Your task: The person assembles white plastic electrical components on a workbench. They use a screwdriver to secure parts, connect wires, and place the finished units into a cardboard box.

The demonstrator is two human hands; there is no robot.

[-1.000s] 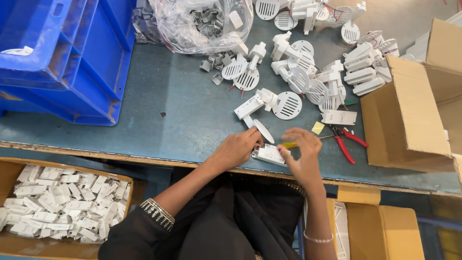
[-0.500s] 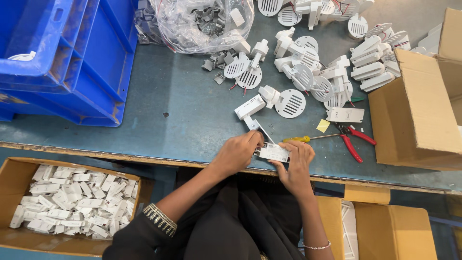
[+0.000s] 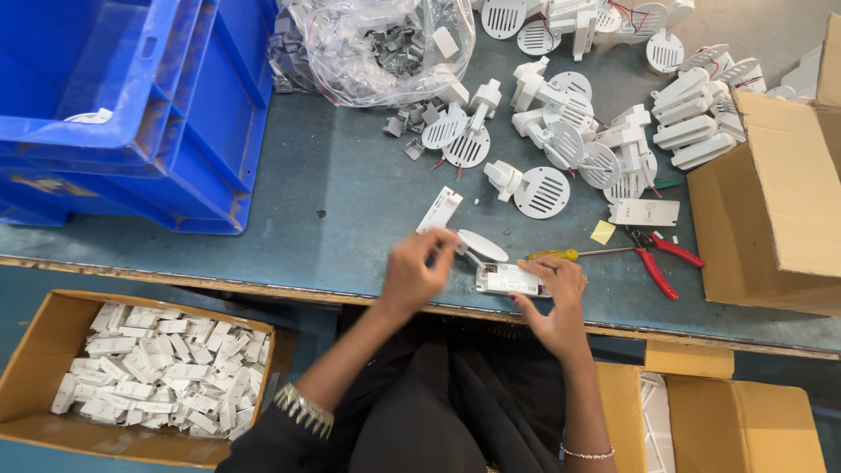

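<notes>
A grey-blue worktable (image 3: 350, 201) fills the view, evenly lit. Its worn wooden front edge (image 3: 219, 282) runs across. Blue floor (image 3: 26, 280) shows below.

Both forearms reach up from the lower edge of the view, bare from the elbow down. The left hand (image 3: 419, 270) is held palm down, knuckles upward, its fingers (image 3: 435, 247) curled inward. The right hand (image 3: 554, 293) sits just beside it, wrist bent, fingers spread and curved, tips pressing down. A thin bangle circles the right wrist; a wider patterned cuff circles the left forearm.
</notes>
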